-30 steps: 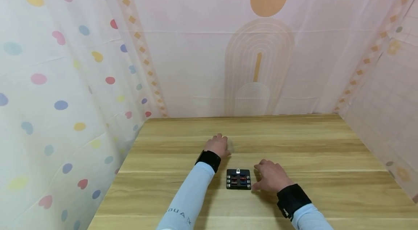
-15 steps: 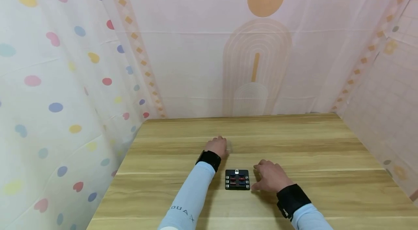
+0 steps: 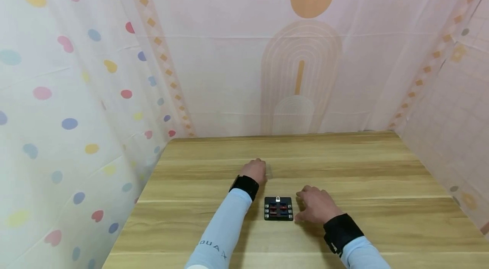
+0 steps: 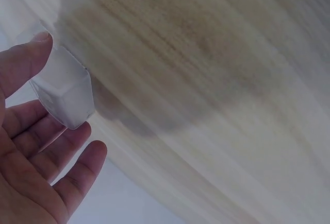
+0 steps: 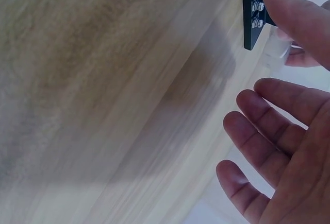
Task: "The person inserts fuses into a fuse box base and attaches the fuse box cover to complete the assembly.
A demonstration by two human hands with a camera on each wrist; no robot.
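A black fuse block with red and blue blade fuses and metal screw terminals lies flat on the table, in front of and between the hands. Beyond it, my left hand pinches a clear plastic cover between thumb and fingers, close over the wood. In the head view the cover shows only as a faint pane right of that hand. My right hand rests just right of the fuse block, fingers loosely spread and holding nothing. The right wrist view shows its thumb overlapping the block's terminal side.
The wood-grain table runs back to a pale patterned curtain. A dotted curtain hangs along the left side, and another pale cloth along the right. Both wrists wear black straps over light blue sleeves.
The left fingers, a little more spread a second ago, now lie closer together beside the clear cover. The right hand and fuse block stay in place; the head view shifts slightly.
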